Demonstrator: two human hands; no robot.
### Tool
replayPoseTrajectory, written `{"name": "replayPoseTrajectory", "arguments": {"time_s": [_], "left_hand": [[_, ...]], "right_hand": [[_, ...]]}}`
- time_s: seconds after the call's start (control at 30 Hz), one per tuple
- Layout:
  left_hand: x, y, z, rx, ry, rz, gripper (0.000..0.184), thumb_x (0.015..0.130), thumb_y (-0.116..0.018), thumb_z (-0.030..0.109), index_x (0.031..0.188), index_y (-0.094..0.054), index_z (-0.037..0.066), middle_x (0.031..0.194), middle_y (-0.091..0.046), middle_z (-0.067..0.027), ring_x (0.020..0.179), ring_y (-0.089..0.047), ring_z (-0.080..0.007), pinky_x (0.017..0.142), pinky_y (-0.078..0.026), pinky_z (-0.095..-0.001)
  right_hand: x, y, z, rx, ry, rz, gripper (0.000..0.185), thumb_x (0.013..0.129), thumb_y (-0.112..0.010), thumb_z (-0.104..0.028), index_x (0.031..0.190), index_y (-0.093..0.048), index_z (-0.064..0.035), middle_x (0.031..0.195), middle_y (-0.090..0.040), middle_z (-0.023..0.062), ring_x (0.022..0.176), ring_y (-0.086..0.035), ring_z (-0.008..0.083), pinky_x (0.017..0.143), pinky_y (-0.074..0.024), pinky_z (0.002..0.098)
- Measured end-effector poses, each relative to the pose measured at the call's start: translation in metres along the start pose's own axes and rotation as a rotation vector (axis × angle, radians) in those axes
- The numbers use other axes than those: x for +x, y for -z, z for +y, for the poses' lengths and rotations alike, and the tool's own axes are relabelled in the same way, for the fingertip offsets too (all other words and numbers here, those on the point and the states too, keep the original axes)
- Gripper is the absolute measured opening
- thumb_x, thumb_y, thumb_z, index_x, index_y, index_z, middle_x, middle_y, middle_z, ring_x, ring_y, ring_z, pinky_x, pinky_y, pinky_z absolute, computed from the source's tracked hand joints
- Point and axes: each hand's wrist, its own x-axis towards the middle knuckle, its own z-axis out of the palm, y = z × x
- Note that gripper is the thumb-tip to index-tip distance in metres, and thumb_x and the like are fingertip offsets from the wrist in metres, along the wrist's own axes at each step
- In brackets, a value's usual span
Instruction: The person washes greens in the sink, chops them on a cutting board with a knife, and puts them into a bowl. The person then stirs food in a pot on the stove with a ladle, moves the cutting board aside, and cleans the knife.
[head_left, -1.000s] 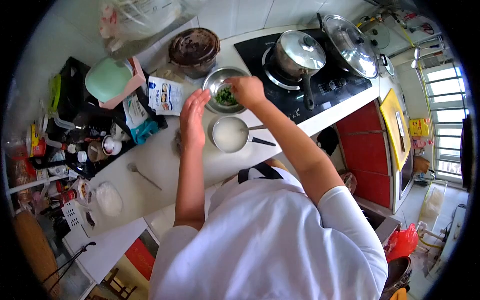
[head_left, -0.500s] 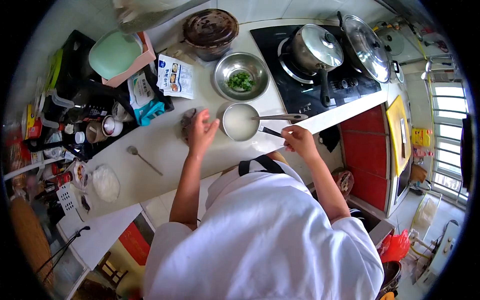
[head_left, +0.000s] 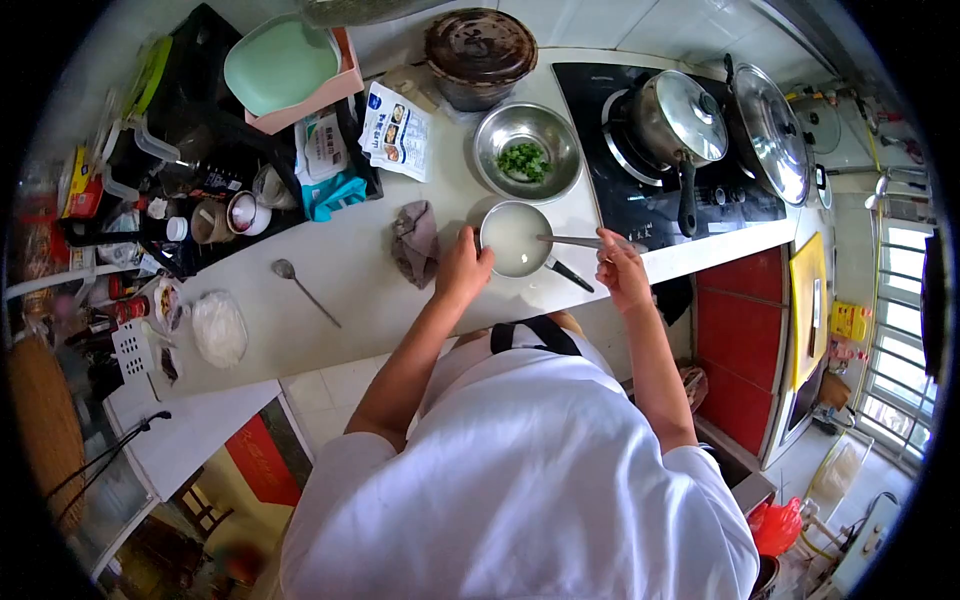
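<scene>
A small saucepan [head_left: 511,262] holding a cloudy white liquid stands on the counter, its black handle pointing toward the lower right. My left hand [head_left: 463,268] grips the pan's left side, thumb and fingers against the wall. My right hand [head_left: 624,270] is closed on the handle of a metal spoon [head_left: 575,240], whose other end dips into the liquid. Just behind the pan sits a steel bowl [head_left: 490,173] with chopped green herbs [head_left: 523,161] inside. A crumpled greyish-brown cloth [head_left: 415,243] lies left of my left hand.
To the right is a black cooktop [head_left: 640,212] bearing a lidded pot [head_left: 682,115] and a lidded wok [head_left: 770,130]. A lidded brown pot [head_left: 480,60] and a white packet [head_left: 396,133] stand behind. Leftward lie another spoon [head_left: 305,292] and a plastic bag [head_left: 218,328].
My left hand has come down from above the cloth onto the pan's side. My right hand has moved from the pan's handle to the spoon. The view has shifted slightly.
</scene>
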Motion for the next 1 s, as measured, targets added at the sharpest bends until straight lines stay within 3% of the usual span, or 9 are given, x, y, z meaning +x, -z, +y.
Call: {"name": "replayPoseTrajectory", "arguments": {"time_s": [0.07, 0.3, 0.33, 0.57, 0.63, 0.7, 0.73, 0.87, 1.0], "left_hand": [[0.007, 0.005, -0.002, 0.015, 0.032, -0.026, 0.026, 0.081, -0.048, 0.021, 0.097, -0.045, 0.001, 0.059, -0.061, -0.0123, 0.053, -0.063, -0.0265, 0.058, -0.050, -0.0397], [0.023, 0.031, -0.016, 0.019, 0.013, 0.009, 0.017, 0.080, -0.045, 0.015, 0.077, -0.052, 0.001, 0.057, -0.060, -0.0143, 0.048, -0.062, -0.0255, 0.058, -0.050, -0.0405], [0.026, 0.036, -0.018, 0.019, 0.013, 0.009, 0.017, 0.080, -0.045, 0.015, 0.077, -0.052, 0.001, 0.057, -0.060, -0.0143, 0.048, -0.062, -0.0255, 0.058, -0.050, -0.0405], [0.044, 0.073, -0.021, 0.076, 0.010, 0.054, 0.016, 0.078, -0.045, 0.014, 0.080, -0.056, 0.002, 0.061, -0.061, -0.0148, 0.050, -0.062, -0.0271, 0.061, -0.050, -0.0403], [0.051, 0.076, -0.028, 0.097, -0.013, 0.072, 0.017, 0.077, -0.046, 0.015, 0.081, -0.056, 0.002, 0.065, -0.061, -0.0163, 0.055, -0.062, -0.0298, 0.063, -0.049, -0.0412], [0.057, 0.079, -0.031, 0.338, -0.184, 0.186, 0.019, 0.076, -0.047, 0.017, 0.083, -0.056, 0.001, 0.074, -0.062, -0.0191, 0.066, -0.063, -0.0339, 0.067, -0.048, -0.0436], [0.059, 0.082, -0.031, 0.236, -0.073, 0.098, 0.022, 0.076, -0.048, 0.019, 0.085, -0.057, 0.001, 0.082, -0.062, -0.0211, 0.078, -0.061, -0.0376, 0.072, -0.046, -0.0457], [0.056, 0.086, -0.024, 0.139, -0.041, 0.069, 0.024, 0.076, -0.048, 0.020, 0.089, -0.059, 0.003, 0.082, -0.062, -0.0212, 0.077, -0.060, -0.0382, 0.072, -0.046, -0.0456], [0.057, 0.087, -0.025, 0.172, -0.109, 0.099, 0.024, 0.077, -0.047, 0.018, 0.093, -0.060, 0.005, 0.076, -0.063, -0.0180, 0.061, -0.063, -0.0303, 0.065, -0.049, -0.0409]], "right_hand": [[0.003, -0.002, 0.003, -0.078, 0.014, -0.022, 0.027, 0.086, -0.062, -0.029, 0.102, -0.062, -0.0082, 0.071, -0.056, -0.0018, 0.052, -0.053, 0.0048, 0.049, -0.0467, 0.0176], [-0.010, -0.035, -0.005, -0.147, 0.097, -0.168, 0.030, 0.090, -0.055, -0.025, 0.108, -0.058, -0.0010, 0.078, -0.062, 0.0047, 0.066, -0.063, 0.0134, 0.063, -0.0526, 0.0249], [-0.012, -0.040, -0.006, -0.232, 0.139, -0.193, 0.035, 0.091, -0.053, -0.026, 0.111, -0.057, 0.0023, 0.083, -0.063, 0.0094, 0.075, -0.066, 0.0189, 0.067, -0.0532, 0.0269], [-0.031, -0.079, -0.015, -0.475, 0.388, -0.299, 0.031, 0.093, -0.050, -0.018, 0.111, -0.056, 0.0067, 0.090, -0.063, 0.0149, 0.081, -0.065, 0.0217, 0.075, -0.0529, 0.0283], [-0.036, -0.084, -0.019, -0.486, 0.431, -0.308, 0.026, 0.092, -0.050, -0.012, 0.110, -0.057, 0.0067, 0.089, -0.063, 0.0141, 0.081, -0.065, 0.0207, 0.073, -0.0520, 0.0278], [-0.041, -0.088, -0.027, -0.785, 0.696, -0.370, 0.024, 0.091, -0.049, -0.007, 0.110, -0.058, 0.0055, 0.086, -0.063, 0.0132, 0.080, -0.065, 0.0193, 0.071, -0.0506, 0.0273], [-0.042, -0.089, -0.026, -0.796, 0.744, -0.376, 0.022, 0.088, -0.051, -0.001, 0.108, -0.059, 0.0037, 0.084, -0.063, 0.0131, 0.079, -0.064, 0.0197, 0.068, -0.0493, 0.0276], [-0.043, -0.088, -0.026, -0.969, 0.967, -0.435, 0.028, 0.080, -0.058, 0.001, 0.108, -0.060, -0.0013, 0.085, -0.060, 0.0142, 0.071, -0.062, 0.0256, 0.064, -0.0500, 0.0299], [-0.044, -0.090, -0.025, -1.077, 1.037, -0.504, 0.029, 0.080, -0.058, 0.000, 0.109, -0.060, -0.0026, 0.087, -0.061, 0.0122, 0.068, -0.061, 0.0251, 0.060, -0.0505, 0.0317]]}}
